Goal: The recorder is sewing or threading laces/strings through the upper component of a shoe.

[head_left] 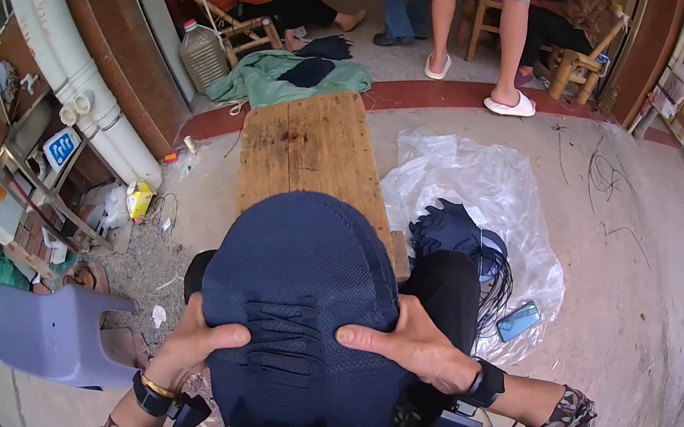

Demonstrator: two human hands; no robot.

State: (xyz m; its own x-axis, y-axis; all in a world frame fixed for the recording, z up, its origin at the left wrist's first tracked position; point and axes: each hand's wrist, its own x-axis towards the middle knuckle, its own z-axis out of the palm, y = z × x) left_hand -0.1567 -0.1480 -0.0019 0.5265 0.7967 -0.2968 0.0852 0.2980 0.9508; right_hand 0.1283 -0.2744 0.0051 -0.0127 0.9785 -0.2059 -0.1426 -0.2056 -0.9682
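Observation:
A large navy-blue mesh fabric piece [299,252] with a rounded top and a raised band along its right edge is held over my lap. Several crosswise folds or cords run down its middle. My left hand [203,340] grips its left side, thumb pressed on the front. On the right side my right hand [406,344] holds it in the same way, thumb pointing inward. The other fingers of both hands are mostly hidden behind the fabric. Its exact kind cannot be made out.
Beyond the fabric stands a wooden bench [308,145]. To the right, dark blue pieces with cords [456,237] and a phone [519,321] lie on plastic sheeting [494,171]. A purple plastic stool [51,332] is at left. People sit and stand in the doorway beyond a green cloth [247,76].

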